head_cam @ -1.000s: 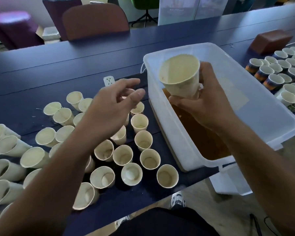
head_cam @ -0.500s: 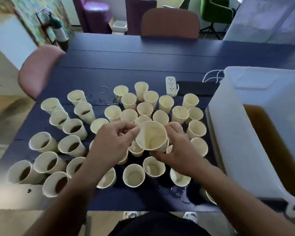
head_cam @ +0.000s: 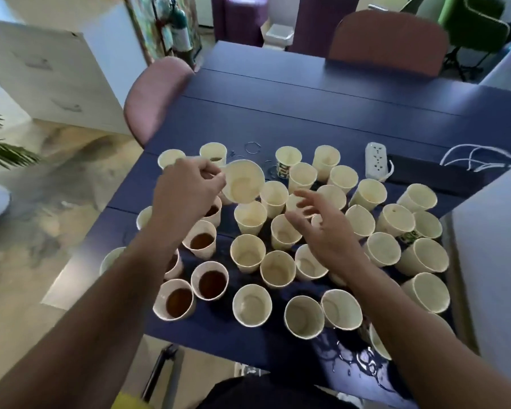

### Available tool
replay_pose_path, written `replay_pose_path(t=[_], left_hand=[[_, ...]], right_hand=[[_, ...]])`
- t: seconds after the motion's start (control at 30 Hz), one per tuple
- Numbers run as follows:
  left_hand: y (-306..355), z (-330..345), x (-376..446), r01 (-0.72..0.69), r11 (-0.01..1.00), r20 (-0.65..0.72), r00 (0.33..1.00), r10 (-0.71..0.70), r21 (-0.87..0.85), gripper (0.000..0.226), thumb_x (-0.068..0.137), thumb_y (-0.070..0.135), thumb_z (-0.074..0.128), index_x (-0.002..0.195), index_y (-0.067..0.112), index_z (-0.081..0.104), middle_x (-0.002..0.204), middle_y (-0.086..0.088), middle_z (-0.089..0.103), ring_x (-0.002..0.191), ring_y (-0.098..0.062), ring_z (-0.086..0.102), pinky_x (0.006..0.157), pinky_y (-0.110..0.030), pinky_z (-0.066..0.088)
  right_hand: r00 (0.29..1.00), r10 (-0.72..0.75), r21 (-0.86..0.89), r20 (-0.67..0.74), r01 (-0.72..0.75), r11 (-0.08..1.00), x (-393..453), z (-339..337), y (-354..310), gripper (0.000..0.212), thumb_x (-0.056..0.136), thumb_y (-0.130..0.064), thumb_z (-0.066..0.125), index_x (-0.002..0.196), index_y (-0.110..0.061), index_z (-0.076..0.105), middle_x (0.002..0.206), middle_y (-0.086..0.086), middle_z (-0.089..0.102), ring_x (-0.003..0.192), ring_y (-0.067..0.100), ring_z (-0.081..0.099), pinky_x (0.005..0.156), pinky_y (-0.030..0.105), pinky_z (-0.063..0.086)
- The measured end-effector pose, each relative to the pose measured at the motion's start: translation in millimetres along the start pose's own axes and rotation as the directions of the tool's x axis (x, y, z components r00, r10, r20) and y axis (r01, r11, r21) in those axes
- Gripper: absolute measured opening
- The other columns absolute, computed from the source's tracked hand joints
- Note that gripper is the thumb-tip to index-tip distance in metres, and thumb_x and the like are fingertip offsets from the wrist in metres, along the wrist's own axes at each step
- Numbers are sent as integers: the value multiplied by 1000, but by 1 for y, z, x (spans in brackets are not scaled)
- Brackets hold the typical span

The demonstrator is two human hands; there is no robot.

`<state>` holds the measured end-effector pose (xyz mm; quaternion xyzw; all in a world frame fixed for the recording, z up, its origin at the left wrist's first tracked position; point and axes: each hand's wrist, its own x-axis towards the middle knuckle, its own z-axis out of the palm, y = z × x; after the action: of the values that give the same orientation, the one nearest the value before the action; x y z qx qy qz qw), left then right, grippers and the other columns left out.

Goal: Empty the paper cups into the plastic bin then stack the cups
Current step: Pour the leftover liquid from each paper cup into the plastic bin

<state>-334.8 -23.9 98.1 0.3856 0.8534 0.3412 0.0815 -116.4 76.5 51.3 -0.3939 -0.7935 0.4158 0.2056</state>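
1. Left hand (head_cam: 186,190) pinches an empty paper cup (head_cam: 243,182) by its rim, tilted, above the cups on the table (head_cam: 307,113); right hand (head_cam: 322,228) released, fingers spread, holding nothing.
2. Plastic bin (head_cam: 490,246) at far right, only its wall in view.
3. Risk: full cups (head_cam: 202,240) sit right under the left forearm; a low sweep could tip them, adding to the spill (head_cam: 357,358) near the table's front edge.
4. Risk: rim pinch is thin; cup may slip.

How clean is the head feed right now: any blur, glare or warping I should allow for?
Head view: right hand and room edges smeared; left hand with its empty cup sharper; glare on the spilled liquid; table edges bowed by the wide-angle lens.
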Motion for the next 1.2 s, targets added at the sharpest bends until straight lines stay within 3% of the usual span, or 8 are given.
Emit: replay_pose_path(t=[0.13,0.33,0.63,0.77,0.83,0.93,1.1,1.2], left_hand=[[0,24,55,-74,986,0,997,75,148,19,92,34,66,101,20,77,97,2,75,89,-20,68,71,-30,45],[-6,82,123,-188,934,211,969,127,304,21,96,22,62,114,16,71,107,-6,72,90,-26,66,72,-34,51],[-33,142,162,-182,885,344,939,26,429,19,93,7,60,108,16,69,100,-8,72,82,-29,67,72,-41,61],[-38,147,164,-215,884,407,913,31,415,13,96,20,59,101,13,69,94,-8,71,79,-28,66,71,-41,60],[-38,142,167,-253,872,457,889,38,418,25,99,33,51,96,14,66,92,-7,68,80,-27,64,72,-41,58],[-39,129,170,-311,833,505,862,44,458,22,99,26,44,94,15,62,90,-5,64,82,-24,61,63,-35,50],[-52,118,170,-418,701,586,811,1,578,14,93,17,57,101,16,68,85,-3,67,76,-22,63,56,-29,47],[-61,118,167,-409,703,552,833,27,582,14,94,13,59,100,15,70,83,-3,65,72,-22,61,52,-27,43]], right_hand=[[999,43,-387,25,-30,922,16,18,20,39,95,-40,63,132,-32,56,135,-6,56,119,18,53,104,45,38],[987,116,-529,113,-39,848,15,39,35,42,98,-45,54,139,-37,48,145,-11,47,132,21,46,101,38,20],[994,109,-438,20,-89,895,12,36,35,45,97,-42,57,140,-39,46,142,-13,46,130,16,44,92,28,11],[996,91,-409,17,-76,909,15,36,36,44,97,-41,58,139,-40,47,139,-13,48,125,15,47,93,28,12],[997,78,-398,8,-69,915,17,36,36,43,96,-41,59,137,-40,48,138,-14,49,121,15,50,92,28,13],[998,66,-368,-11,-66,928,22,38,37,40,96,-41,60,135,-40,49,136,-14,51,119,14,52,88,27,12],[998,51,-337,-20,-55,940,24,40,36,40,95,-37,61,134,-40,50,134,-16,52,119,12,52,81,21,10],[999,39,-332,-14,-42,942,24,41,35,39,96,-36,61,133,-41,51,133,-16,52,118,12,52,83,21,10]])
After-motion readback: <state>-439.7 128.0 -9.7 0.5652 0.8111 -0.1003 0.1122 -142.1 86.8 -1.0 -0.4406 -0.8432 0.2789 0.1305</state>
